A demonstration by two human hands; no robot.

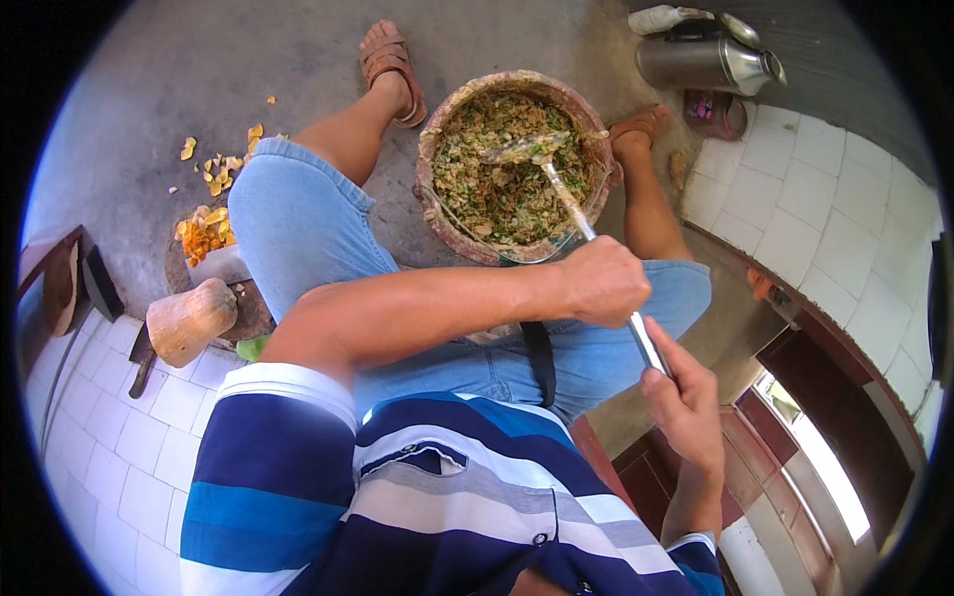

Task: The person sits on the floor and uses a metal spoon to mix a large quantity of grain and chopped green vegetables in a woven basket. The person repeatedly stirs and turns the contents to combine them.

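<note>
A worn, food-caked bucket [431,160] with a wire handle stands on the floor between my feet. Chopped green and brown mash [492,201] fills much of it. The head of a long-handled metal spatula or ladle [572,200], smeared with mash, rests at the top of this mix. My left hand [607,283] reaches across my lap and is closed around the middle of the shaft. Lower down, near the handle's end, my right hand [686,398] grips the same tool. The shaft slants from the bucket towards my right side.
On my left, a cut butternut squash [190,320], orange scraps [201,242] and a broad blade [220,266] lie on a round board. A knife [140,357] is beside it on white tiles. Peelings [218,175] litter the floor. A metal vacuum flask [700,65] is at the upper right.
</note>
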